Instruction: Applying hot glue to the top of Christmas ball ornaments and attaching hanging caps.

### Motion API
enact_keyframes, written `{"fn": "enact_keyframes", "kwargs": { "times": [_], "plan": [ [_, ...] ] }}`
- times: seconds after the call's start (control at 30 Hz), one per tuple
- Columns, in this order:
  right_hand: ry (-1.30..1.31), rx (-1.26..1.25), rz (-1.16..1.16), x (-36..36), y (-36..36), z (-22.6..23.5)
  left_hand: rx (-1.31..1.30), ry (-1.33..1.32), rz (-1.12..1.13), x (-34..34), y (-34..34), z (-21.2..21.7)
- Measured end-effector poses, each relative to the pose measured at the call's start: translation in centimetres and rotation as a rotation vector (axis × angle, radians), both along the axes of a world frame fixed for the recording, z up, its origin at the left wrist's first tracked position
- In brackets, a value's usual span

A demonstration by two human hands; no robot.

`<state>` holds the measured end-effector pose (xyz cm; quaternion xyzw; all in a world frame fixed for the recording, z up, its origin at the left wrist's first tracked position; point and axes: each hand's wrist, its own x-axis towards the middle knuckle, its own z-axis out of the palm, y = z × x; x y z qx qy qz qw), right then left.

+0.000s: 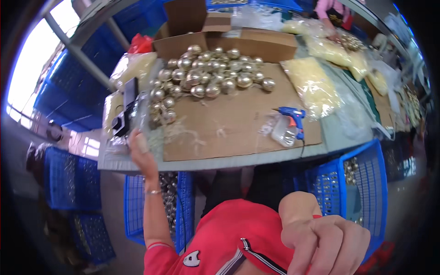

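Observation:
My left hand (143, 153) is at the table's left front edge, beside a black device with a dark upright part (130, 94) and a clear plastic bag (143, 110). Its thumb points up; the other fingers are blurred and partly hidden, so I cannot tell whether it grips anything. Close in front of my chest, my right hand (327, 238) is closed with curled fingers. Whatever it may hold is hidden. A pile of shiny champagne-coloured balls (211, 73) lies on a flat cardboard sheet (229, 123). A blue glue gun (293, 117) rests at the sheet's right side.
An opened cardboard box (256, 43) stands behind the balls. Bags of pale yellow material (311, 85) lie to the right. Blue baskets (185, 206) stand under the table, with another blue crate (68, 178) at left. Another person's arm (326, 20) reaches in at the far right.

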<state>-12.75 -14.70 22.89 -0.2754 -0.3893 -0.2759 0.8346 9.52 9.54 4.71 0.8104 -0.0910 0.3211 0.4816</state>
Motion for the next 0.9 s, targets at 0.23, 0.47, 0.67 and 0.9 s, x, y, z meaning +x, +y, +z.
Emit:
{"fn": "enact_keyframes", "kwargs": {
  "times": [0.23, 0.47, 0.67, 0.9],
  "plan": [
    [-0.231, -0.239, 0.042, 1.2, -2.6, -0.6, 0.486, 0.16, -0.114, 4.6, -4.9, -2.2],
    [-0.106, -0.113, 0.078, 0.5, -1.2, 1.5, 0.908, 0.319, 0.105, 8.2, -6.6, -4.0],
    [-0.02, -0.12, 0.098, 0.2, -1.5, 1.4, 0.978, 0.388, 0.077, 10.0, -8.2, -6.3],
    [0.142, -0.111, 0.28, 0.5, -0.3, 3.3, 0.769, -0.073, 0.094, 8.7, -8.4, -0.7]
  ]
}}
